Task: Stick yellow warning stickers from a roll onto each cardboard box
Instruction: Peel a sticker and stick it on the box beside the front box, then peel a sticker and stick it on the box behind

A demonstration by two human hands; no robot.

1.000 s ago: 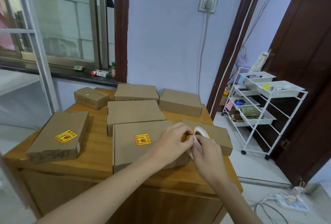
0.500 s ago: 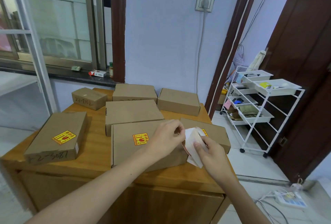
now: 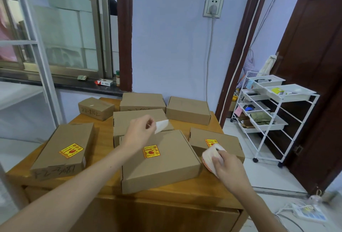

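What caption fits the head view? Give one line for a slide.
Left hand lifts a peeled sticker toward an unlabelled box; right hand holds the roll.

Sticker [image 3: 161, 125] face blurred; roll [image 3: 211, 154] partly behind right-hand fingers [image 3: 219, 159].

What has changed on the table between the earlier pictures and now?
The left hand has drawn away from the sticker roll, carrying a peeled sticker up over the middle box. The right hand still holds the roll. The boxes have not moved.
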